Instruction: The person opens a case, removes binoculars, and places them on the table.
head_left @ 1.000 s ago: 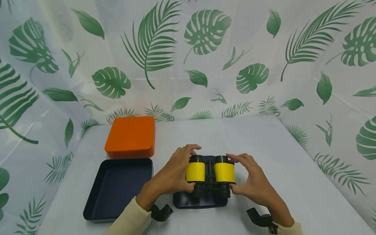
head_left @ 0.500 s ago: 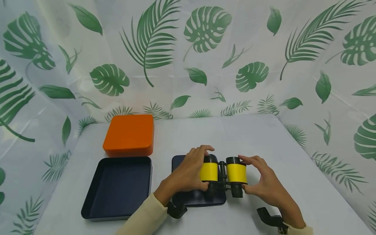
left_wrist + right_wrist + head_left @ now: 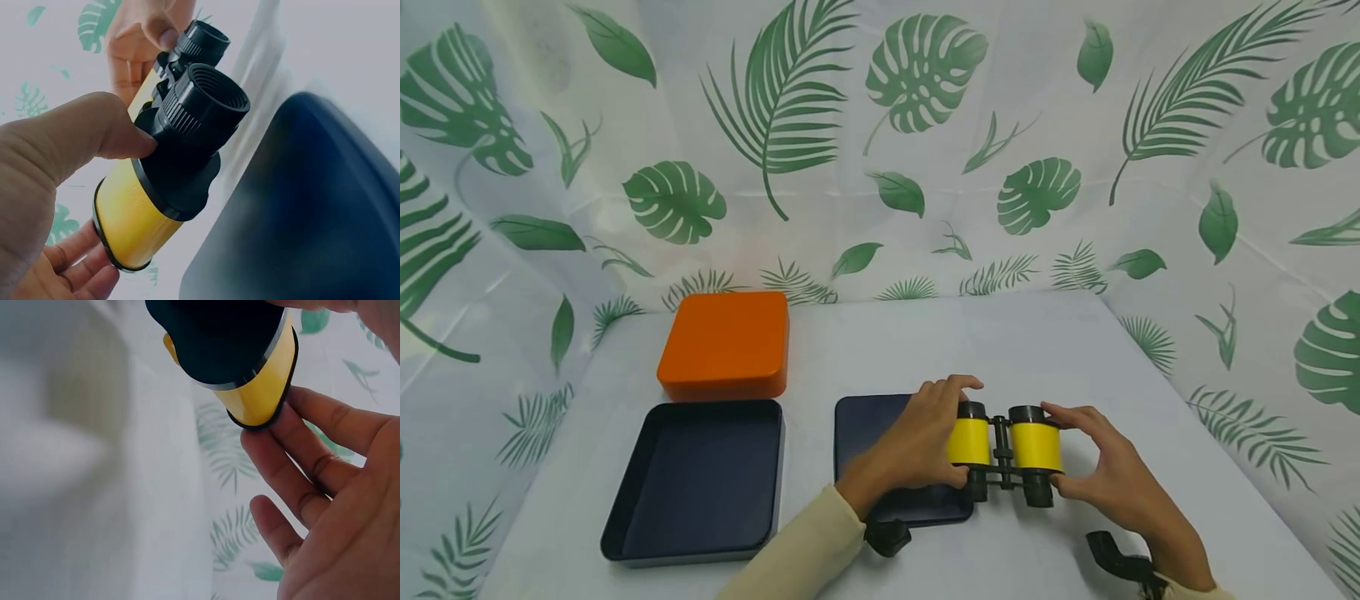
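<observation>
Both hands hold a pair of yellow and black binoculars, one at each barrel. My left hand grips the left barrel, thumb at the eyepiece end and fingers at the far end. The right hand pinches the right barrel the same way. In the left wrist view the binoculars show their ribbed eyecups, with the thumb pressed beside one. The right wrist view has the fingertips against the rim of the yellow barrel. Left of the binoculars lies a dark navy lid or tray, partly hidden by my left hand and forearm.
An open dark navy box stands on the white table at the left. Behind it sits an orange box. A white cloth with green leaves encloses the back and sides. Black wrist mounts jut from the sleeves.
Both hands have carried the binoculars to the right, from over the dark lid or tray to beyond its right edge. More of that dark piece now shows. The two boxes stay put.
</observation>
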A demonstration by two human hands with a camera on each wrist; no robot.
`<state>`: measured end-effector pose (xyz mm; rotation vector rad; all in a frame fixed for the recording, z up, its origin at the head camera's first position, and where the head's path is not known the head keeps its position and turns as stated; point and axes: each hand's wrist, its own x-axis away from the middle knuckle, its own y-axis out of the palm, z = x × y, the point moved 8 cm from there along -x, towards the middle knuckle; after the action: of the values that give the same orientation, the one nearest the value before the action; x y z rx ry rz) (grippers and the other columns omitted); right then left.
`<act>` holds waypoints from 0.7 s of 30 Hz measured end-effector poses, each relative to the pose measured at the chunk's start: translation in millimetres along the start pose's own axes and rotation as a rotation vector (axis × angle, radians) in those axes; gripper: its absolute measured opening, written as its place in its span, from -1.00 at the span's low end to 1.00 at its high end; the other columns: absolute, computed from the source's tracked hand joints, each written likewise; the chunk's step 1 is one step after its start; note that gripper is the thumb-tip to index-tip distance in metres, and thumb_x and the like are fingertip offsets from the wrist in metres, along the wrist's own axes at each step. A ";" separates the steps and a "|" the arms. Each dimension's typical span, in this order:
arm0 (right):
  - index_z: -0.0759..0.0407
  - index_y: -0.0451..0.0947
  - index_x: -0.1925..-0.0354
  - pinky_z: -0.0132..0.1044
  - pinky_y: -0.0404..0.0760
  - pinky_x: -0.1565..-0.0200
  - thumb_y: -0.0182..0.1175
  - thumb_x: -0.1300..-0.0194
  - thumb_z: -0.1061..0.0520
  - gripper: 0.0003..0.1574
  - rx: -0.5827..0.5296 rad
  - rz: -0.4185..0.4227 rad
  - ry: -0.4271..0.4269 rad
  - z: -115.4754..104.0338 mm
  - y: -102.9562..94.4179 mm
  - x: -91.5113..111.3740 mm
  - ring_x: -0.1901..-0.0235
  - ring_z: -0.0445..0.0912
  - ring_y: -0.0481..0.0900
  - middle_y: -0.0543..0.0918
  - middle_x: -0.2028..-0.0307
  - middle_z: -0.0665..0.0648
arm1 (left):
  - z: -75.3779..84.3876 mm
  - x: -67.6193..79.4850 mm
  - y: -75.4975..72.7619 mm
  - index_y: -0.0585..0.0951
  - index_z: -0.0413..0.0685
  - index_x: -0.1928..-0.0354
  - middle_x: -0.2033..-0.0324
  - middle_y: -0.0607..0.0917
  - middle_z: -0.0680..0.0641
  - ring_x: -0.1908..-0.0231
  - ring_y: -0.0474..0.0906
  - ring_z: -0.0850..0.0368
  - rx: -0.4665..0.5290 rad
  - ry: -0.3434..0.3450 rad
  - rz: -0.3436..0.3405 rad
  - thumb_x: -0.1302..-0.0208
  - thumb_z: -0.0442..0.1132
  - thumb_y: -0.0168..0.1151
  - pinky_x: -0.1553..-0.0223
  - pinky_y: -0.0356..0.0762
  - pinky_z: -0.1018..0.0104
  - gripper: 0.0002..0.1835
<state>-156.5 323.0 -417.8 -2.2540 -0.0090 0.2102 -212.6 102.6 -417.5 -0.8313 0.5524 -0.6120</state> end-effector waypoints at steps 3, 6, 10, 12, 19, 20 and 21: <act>0.04 0.39 -0.54 0.62 0.34 -0.20 0.59 0.11 0.39 0.24 0.010 -0.001 0.005 6.8 -5.4 1.2 -0.24 0.19 0.45 0.55 -0.26 0.20 | 4.2 -6.0 5.4 0.08 0.21 -0.58 -0.28 0.50 0.03 -0.24 0.41 0.10 -0.001 0.006 0.002 0.06 -0.07 0.75 -0.38 0.44 0.14 0.25; 0.03 0.38 -0.55 0.62 0.34 -0.19 0.60 0.09 0.37 0.24 0.017 -0.010 0.017 14.5 -9.1 1.9 -0.26 0.22 0.45 0.55 -0.26 0.21 | 6.5 -10.9 11.4 0.09 0.21 -0.58 -0.29 0.50 0.03 -0.25 0.41 0.11 -0.003 0.001 0.002 0.05 -0.06 0.74 -0.37 0.44 0.16 0.23; 0.01 0.38 -0.55 0.63 0.34 -0.18 0.60 0.07 0.35 0.23 0.021 -0.022 0.040 24.8 -11.9 3.6 -0.29 0.27 0.43 0.55 -0.28 0.22 | 8.6 -15.9 21.1 0.09 0.22 -0.58 -0.30 0.51 0.03 -0.25 0.42 0.11 0.000 -0.006 -0.004 0.01 -0.03 0.73 -0.41 0.44 0.13 0.21; 0.03 0.37 -0.55 0.64 0.34 -0.18 0.59 0.06 0.35 0.22 0.026 -0.024 0.049 29.2 -13.1 4.8 -0.29 0.29 0.43 0.55 -0.28 0.23 | 9.7 -18.0 25.5 0.09 0.22 -0.57 -0.30 0.52 0.03 -0.25 0.43 0.11 0.000 -0.007 -0.003 0.00 -0.02 0.72 -0.42 0.44 0.11 0.20; 0.10 0.38 -0.54 0.59 0.39 -0.19 0.57 0.05 0.36 0.18 0.047 -0.051 0.055 39.8 -13.9 6.3 -0.31 0.32 0.43 0.55 -0.31 0.26 | 10.3 -23.2 38.6 0.11 0.21 -0.56 -0.28 0.54 0.05 -0.19 0.46 0.13 -0.042 -0.008 0.018 0.00 0.03 0.72 -0.35 0.49 0.16 0.19; 0.10 0.38 -0.54 0.59 0.39 -0.19 0.56 0.05 0.36 0.18 0.050 -0.057 0.058 41.2 -13.8 6.2 -0.31 0.33 0.43 0.55 -0.32 0.27 | 10.1 -23.6 40.0 0.12 0.21 -0.56 -0.28 0.54 0.04 -0.18 0.47 0.13 -0.043 -0.009 0.020 0.00 0.03 0.72 -0.33 0.50 0.17 0.18; 0.11 0.37 -0.54 0.60 0.38 -0.19 0.56 0.05 0.36 0.18 0.054 -0.062 0.061 42.4 -13.6 6.1 -0.32 0.33 0.43 0.55 -0.32 0.28 | 9.9 -24.0 41.4 0.12 0.20 -0.56 -0.28 0.54 0.04 -0.17 0.47 0.13 -0.042 -0.009 0.022 -0.01 0.03 0.72 -0.33 0.50 0.17 0.17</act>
<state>-156.2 364.7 -434.8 -2.2014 -0.0410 0.1074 -211.3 145.8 -440.3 -0.8661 0.5671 -0.5784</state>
